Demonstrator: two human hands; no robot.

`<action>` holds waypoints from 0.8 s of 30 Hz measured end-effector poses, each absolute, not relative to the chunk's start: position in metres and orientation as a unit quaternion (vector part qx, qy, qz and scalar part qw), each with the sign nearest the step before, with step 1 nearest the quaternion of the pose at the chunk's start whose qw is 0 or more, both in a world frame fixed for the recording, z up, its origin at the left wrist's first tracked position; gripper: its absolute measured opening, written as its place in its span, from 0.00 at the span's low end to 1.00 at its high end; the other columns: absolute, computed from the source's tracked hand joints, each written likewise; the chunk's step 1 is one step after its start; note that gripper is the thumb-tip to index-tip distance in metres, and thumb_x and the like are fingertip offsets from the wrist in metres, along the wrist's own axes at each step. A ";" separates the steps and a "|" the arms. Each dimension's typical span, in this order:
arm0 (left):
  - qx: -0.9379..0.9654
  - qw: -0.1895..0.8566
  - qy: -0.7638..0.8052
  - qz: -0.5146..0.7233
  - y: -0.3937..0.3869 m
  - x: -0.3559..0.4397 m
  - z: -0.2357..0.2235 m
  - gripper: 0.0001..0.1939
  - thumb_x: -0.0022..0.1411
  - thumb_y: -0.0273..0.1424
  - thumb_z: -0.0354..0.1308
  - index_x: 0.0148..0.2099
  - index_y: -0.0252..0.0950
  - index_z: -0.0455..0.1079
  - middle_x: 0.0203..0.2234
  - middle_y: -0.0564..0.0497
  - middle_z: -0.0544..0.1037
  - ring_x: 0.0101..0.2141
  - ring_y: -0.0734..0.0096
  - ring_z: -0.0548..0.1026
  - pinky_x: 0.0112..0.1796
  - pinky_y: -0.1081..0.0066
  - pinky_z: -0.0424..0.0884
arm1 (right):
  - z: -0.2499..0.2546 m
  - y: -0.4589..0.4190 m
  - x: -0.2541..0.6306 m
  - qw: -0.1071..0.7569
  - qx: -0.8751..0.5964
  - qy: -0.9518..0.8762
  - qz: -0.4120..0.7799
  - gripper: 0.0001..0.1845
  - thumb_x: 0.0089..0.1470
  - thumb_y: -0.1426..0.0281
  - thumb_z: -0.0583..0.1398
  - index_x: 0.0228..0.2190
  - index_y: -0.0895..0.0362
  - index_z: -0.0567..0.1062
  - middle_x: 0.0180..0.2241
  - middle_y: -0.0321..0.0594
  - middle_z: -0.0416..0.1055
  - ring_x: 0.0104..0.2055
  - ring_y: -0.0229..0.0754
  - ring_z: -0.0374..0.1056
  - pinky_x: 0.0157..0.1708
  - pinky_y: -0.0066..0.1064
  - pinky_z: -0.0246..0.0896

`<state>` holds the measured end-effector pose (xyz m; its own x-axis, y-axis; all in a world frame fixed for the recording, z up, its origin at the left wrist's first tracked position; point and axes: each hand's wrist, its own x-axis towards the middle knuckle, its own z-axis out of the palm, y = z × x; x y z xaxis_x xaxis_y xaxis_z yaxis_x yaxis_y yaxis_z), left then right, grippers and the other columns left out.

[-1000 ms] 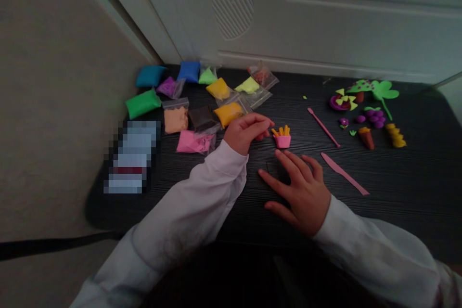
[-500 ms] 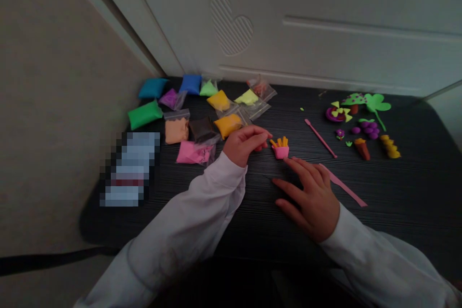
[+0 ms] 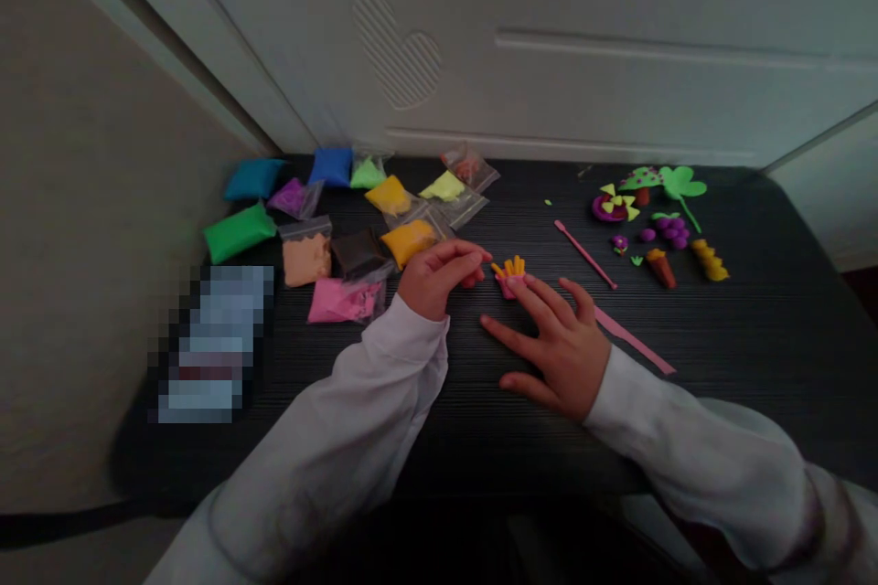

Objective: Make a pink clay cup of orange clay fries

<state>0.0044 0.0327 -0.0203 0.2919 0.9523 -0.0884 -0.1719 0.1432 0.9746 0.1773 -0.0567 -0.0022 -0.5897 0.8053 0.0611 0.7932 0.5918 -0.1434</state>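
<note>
A small clay cup of French fries, with a pink holder (image 3: 506, 287) and yellow-orange sticks (image 3: 510, 267), stands on the dark table. My left hand (image 3: 439, 279) is just left of it, thumb and fingertips pressed together; whatever may be between them is hidden or too small to make out. My right hand (image 3: 555, 343) is spread out low over the table, palm down. One of its fingertips overlaps the front right of the pink holder and appears to touch it.
Bags of coloured clay, among them a green one (image 3: 240, 233) and a pink one (image 3: 343, 300), lie at left. A blurred-out panel (image 3: 219, 338) is at the left edge. Pink tools (image 3: 586, 254) and finished clay pieces, including purple grapes (image 3: 670, 231), lie at right.
The view has shifted, so everything on the table sits further left. My right hand's fingertip has come onto the pink holder from just below it. My left hand stays pinched beside the fries.
</note>
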 end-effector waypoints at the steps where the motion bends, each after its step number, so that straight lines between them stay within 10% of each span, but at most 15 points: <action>1: 0.486 0.642 0.402 0.437 0.033 0.005 -0.020 0.06 0.47 0.32 0.58 0.28 0.35 0.72 0.17 0.55 0.70 0.20 0.80 0.65 0.23 0.76 0.60 | -0.002 -0.054 0.178 0.057 -0.442 -0.894 0.051 0.30 0.51 0.50 0.47 0.54 0.46 0.57 0.60 0.50 0.44 0.61 0.53 0.40 0.52 0.53 0.31; 24: 0.460 0.648 0.403 0.454 0.030 0.005 -0.017 0.05 0.48 0.30 0.58 0.28 0.35 0.72 0.16 0.56 0.71 0.20 0.81 0.65 0.23 0.77 0.59 | -0.011 -0.055 0.180 0.080 -0.383 -0.917 0.079 0.29 0.48 0.48 0.49 0.51 0.43 0.62 0.59 0.42 0.49 0.60 0.52 0.44 0.54 0.54 0.31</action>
<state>0.0050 0.0303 -0.0170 0.2633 0.9592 -0.1033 -0.2180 0.1634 0.9622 0.1802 -0.0551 -0.0111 -0.6943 0.7145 0.0864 0.6891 0.6946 -0.2066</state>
